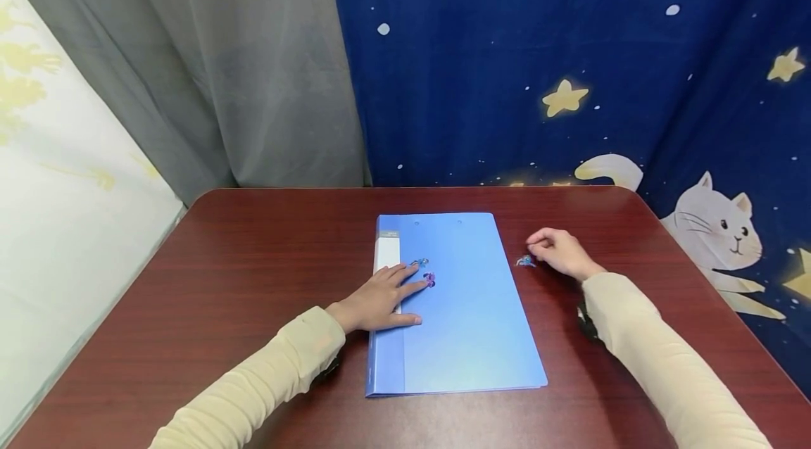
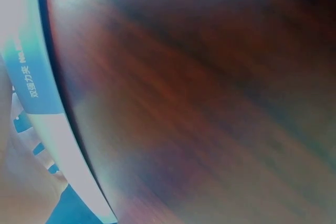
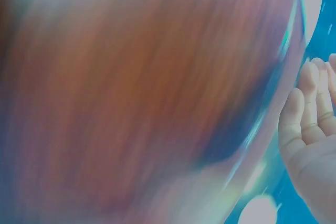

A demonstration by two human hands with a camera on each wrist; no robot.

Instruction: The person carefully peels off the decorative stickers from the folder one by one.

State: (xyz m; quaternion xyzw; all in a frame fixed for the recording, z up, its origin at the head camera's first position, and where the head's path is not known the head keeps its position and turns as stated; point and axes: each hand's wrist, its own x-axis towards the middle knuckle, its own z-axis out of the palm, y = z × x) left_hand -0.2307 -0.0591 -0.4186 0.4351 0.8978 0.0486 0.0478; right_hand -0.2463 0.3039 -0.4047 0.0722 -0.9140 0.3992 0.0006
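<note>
A blue folder [image 1: 469, 322] lies flat on the dark red table. My left hand [image 1: 376, 300] rests spread over its left side, fingertips at a small blue trinket [image 1: 422, 262] and a small purple one [image 1: 429, 279]. Just right of the folder, another small blue trinket [image 1: 525, 261] lies on the table, beside the fingertips of my right hand [image 1: 560, 252]. That hand's fingers are loosely bent, with nothing visible in them. Part of the left hand [image 2: 26, 182] shows past the folder's spine [image 2: 68, 150] in the left wrist view; the right wrist view shows the right hand's fingers [image 3: 310, 103].
The wooden table [image 1: 253, 245] extends on both sides of the folder. Behind it hang a grey curtain [image 1: 272, 69] and a dark blue curtain [image 1: 456, 83] with stars and a cat. A white cloth [image 1: 70, 188] hangs at the left.
</note>
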